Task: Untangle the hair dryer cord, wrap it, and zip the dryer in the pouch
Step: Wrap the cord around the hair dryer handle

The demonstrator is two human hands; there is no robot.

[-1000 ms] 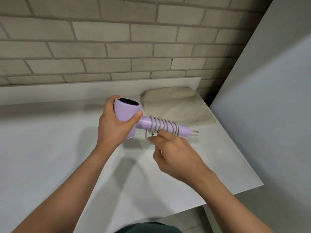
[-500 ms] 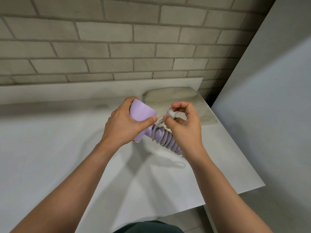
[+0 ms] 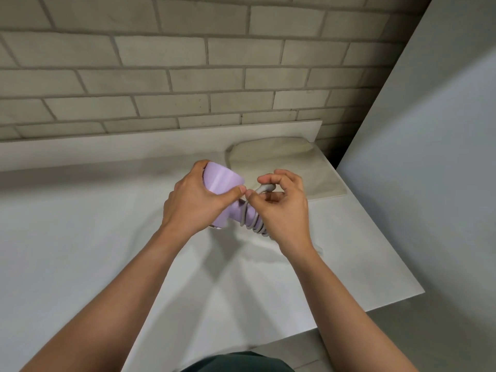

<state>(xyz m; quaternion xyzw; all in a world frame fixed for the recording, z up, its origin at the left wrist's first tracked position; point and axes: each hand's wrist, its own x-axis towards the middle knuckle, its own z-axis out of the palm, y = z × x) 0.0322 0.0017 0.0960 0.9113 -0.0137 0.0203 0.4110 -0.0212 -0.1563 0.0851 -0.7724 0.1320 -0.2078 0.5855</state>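
- Pale brick wall (image 3: 161, 89) runs behind a white counter (image 3: 80, 237).
- At centre left, our left hand (image 3: 196, 205) grasps the lilac hair dryer (image 3: 221, 179) by its head above the counter. Our fingers curl over the far side and our thumb lies across the near face.
- Below the head, the grey cord (image 3: 248, 221) sits coiled around the handle, which slants down toward us, partly hidden by our right palm.
- Our right hand (image 3: 284, 210) pinches the cord's thick free end (image 3: 264, 187) between thumb and forefinger, just beside our left thumb tip. The other fingers curl loosely.
- Behind the hands to the right, the beige pouch (image 3: 284, 165) lies flat on the counter, apart from the dryer.
- A plain grey panel (image 3: 429, 157) closes the right side.
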